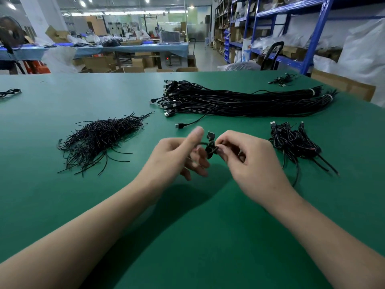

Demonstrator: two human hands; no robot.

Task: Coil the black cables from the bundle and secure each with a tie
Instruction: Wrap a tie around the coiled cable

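Two bare forearms reach in from the near edge over the green table, and both hands meet just above its middle. Right hand has thumb and forefinger pinched on a small coiled cable, black and tightly bunched, with its USB plug poking up at the top. Left hand sits right beside the coil, thumb raised, fingers loosely curled and motion-blurred, so whether it grips the coil or only touches it, I can't tell. Writing? Cartons on the blue shelving far right are too blurred to read. Room to move now: broad bare green lies near the camera and off to the near left. Left of the hands lies a loose pile of black ties, ends splaying outward. Right of the hands, a heap of coiled cables, a few tails trailing towards the near side. Beyond the hands stretches the long cable bundle, plugs fanned at its left end, white bands cinching its right end near the table's far right edge. One loose cable snakes out of it, its plug lying just beyond the left thumb.
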